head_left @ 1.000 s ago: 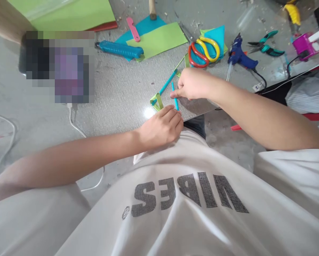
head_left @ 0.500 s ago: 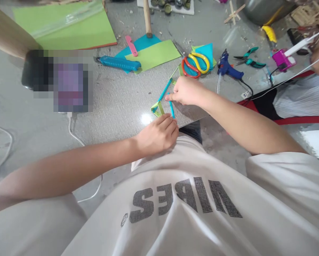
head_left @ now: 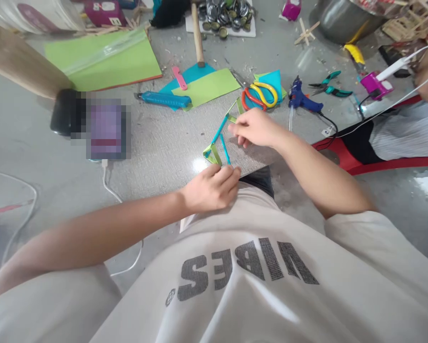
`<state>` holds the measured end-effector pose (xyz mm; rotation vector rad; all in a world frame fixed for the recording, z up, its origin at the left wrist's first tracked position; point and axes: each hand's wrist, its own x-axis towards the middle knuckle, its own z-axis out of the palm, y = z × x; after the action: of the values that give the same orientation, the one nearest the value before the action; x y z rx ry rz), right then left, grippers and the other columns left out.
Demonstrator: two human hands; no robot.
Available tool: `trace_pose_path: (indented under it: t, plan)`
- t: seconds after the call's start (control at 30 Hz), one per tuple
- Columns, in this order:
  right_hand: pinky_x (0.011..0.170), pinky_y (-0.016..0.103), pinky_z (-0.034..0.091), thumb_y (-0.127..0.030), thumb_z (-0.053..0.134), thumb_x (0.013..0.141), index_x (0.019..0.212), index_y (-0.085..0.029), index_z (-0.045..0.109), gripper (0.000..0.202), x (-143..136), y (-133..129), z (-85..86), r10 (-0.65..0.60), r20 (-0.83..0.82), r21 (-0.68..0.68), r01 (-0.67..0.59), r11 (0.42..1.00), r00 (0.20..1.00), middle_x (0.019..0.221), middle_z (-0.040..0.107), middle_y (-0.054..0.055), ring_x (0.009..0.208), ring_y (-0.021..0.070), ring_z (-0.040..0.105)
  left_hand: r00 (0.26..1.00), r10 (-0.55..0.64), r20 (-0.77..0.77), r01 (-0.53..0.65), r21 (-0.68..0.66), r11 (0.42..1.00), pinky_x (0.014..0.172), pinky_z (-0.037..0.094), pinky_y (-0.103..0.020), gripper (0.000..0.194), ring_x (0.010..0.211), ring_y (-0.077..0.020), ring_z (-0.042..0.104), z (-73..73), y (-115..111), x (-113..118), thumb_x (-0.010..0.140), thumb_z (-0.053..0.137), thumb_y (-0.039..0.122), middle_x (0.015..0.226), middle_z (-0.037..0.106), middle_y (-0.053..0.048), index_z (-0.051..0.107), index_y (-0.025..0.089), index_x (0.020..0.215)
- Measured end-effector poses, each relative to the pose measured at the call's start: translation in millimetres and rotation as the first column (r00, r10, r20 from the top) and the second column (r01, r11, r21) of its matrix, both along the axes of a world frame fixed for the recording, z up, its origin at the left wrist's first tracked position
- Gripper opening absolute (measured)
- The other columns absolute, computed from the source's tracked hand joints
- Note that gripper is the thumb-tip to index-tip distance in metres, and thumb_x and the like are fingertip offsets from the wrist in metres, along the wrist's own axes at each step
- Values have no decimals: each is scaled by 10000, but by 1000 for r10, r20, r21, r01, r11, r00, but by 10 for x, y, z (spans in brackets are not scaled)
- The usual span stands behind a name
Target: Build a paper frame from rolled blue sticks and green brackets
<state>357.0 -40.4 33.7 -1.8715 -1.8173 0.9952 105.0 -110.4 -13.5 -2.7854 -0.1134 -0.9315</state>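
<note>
My left hand rests at the table's near edge, its fingers closed on the lower end of a thin blue paper strip. Just right of the strip's upper end hovers my right hand, fingers loosely bent and apart, with nothing visible in them. Left of both lies a folded green paper piece, joined to a blue paper roll that slants up to more green strips. Scissors with red and yellow handles lie beyond my right hand.
A blue cutter knife, green paper sheet and pink cutter lie ahead. Rightward are a blue glue gun with its cord and pliers. A phone stands left; bottle caps lie at the back.
My right hand has come away from the blue strip's upper end, its fingers loosening. My left hand stays at the strip's lower end. The camera view has shifted slightly.
</note>
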Motion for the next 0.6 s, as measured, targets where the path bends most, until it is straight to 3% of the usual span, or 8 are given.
trace_pose_path:
  t: [0.07,0.13,0.2,0.27,0.33,0.4,0.5,0.6]
  plan:
    - [700,315,638,-738,832,1180,858,-263,646,603,142,-135,-67,-120,-226,142,154,978,967,735,737,4,675,174,729,995,-13,98,-11,235,972,615,543,-347,289,899,-205,750,91,-3,-34,1202,742,51,1125,920,-114,913,143,989]
    - [688,318,636,-820,796,1157,879,-283,635,625,275,-328,-169,-200,-337,288,303,908,920,742,709,-5,678,180,720,990,-60,127,18,313,950,582,518,-348,263,896,-188,731,178,4,-76,1169,786,47,1111,908,-66,951,185,1017]
    - [665,332,626,-848,813,1110,910,-296,676,603,357,-568,-298,-183,-392,387,342,856,902,741,701,-12,640,184,698,983,-126,130,76,339,938,554,517,-349,278,891,-183,743,227,25,-122,1115,830,13,1137,916,-30,960,237,1014]
    - [650,331,620,-777,880,1069,1018,-304,769,489,367,-818,-435,-67,-418,471,279,837,906,772,747,-19,617,180,696,977,-196,90,168,246,954,518,511,-345,347,790,-164,715,213,56,-165,1066,847,-44,1115,921,10,947,281,996]
    - [651,318,622,-633,934,1055,1181,-311,841,358,313,-1025,-561,91,-378,550,145,823,921,841,823,-17,634,177,726,967,-256,10,256,26,966,487,497,-339,456,661,-148,641,136,89,-205,1050,807,-102,1025,908,51,946,332,1025]
    - [663,305,620,-485,915,1086,1303,-323,868,274,224,-1153,-662,220,-279,633,7,774,935,921,882,-10,646,167,741,947,-314,-73,297,-183,937,475,497,-334,569,588,-148,584,28,119,-243,1050,751,-132,939,886,84,954,399,1086]
    - [718,311,607,-346,777,1183,1325,-343,893,184,105,-1193,-761,310,-86,761,-139,634,947,950,902,1,689,168,763,926,-365,-93,338,-224,914,471,518,-312,649,527,-139,529,-93,152,-278,1014,761,-154,827,838,119,954,462,1080]
    - [741,320,563,-346,687,1249,1241,-350,927,240,59,-1157,-792,324,78,832,-241,500,943,971,915,24,771,176,791,891,-445,-92,405,-284,869,388,445,-262,669,423,-117,393,-93,168,-252,978,757,-183,668,730,139,928,464,994]
